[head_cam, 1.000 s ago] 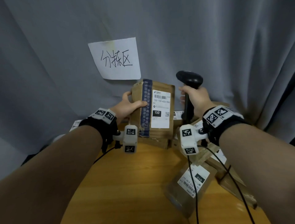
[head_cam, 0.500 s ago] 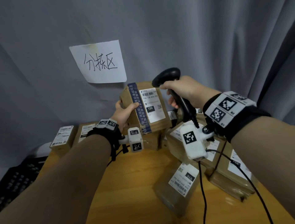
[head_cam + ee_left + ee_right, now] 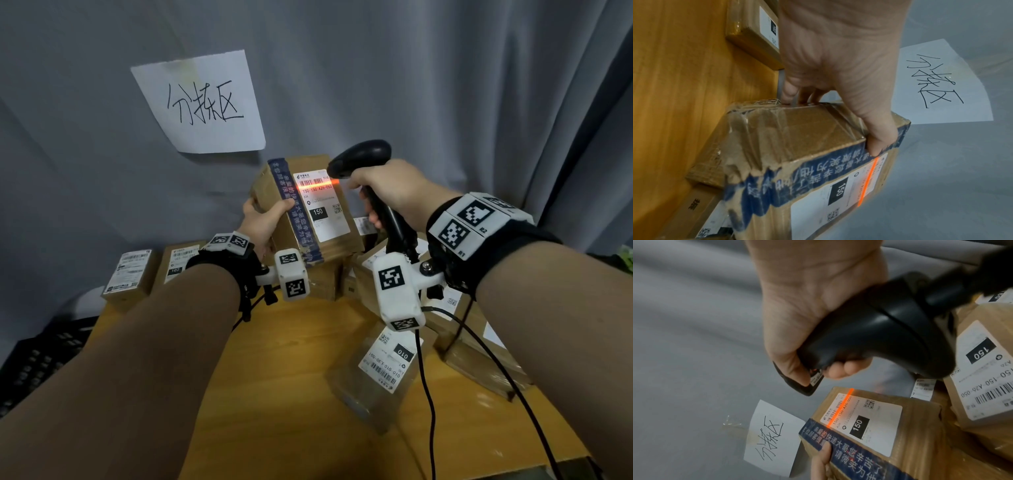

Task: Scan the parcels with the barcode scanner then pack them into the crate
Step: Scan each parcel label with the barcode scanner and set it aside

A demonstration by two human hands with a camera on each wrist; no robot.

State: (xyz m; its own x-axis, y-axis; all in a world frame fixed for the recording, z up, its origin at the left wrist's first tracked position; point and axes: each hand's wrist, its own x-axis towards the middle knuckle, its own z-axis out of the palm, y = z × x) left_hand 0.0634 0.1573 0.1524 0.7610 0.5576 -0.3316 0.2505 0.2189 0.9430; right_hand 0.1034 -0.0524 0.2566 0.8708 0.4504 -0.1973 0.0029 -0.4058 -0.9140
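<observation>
Left hand grips the held parcel, thumb over its blue-taped edge, at frame centre. Right hand is wrapped round the barcode scanner, just right of the parcel; its red beam lies across the label barcode. Parcel's long axis runs near upright. Crate sits lower left, nearer the left hand. Label reads "150-150-A26-050"; paper sign reads "分拣区"

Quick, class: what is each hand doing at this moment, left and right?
Left hand: closed, gripping the cardboard parcel labelled 150, held up off the table.
Right hand: closed around the black barcode scanner, its red line across the parcel's barcode.
</observation>
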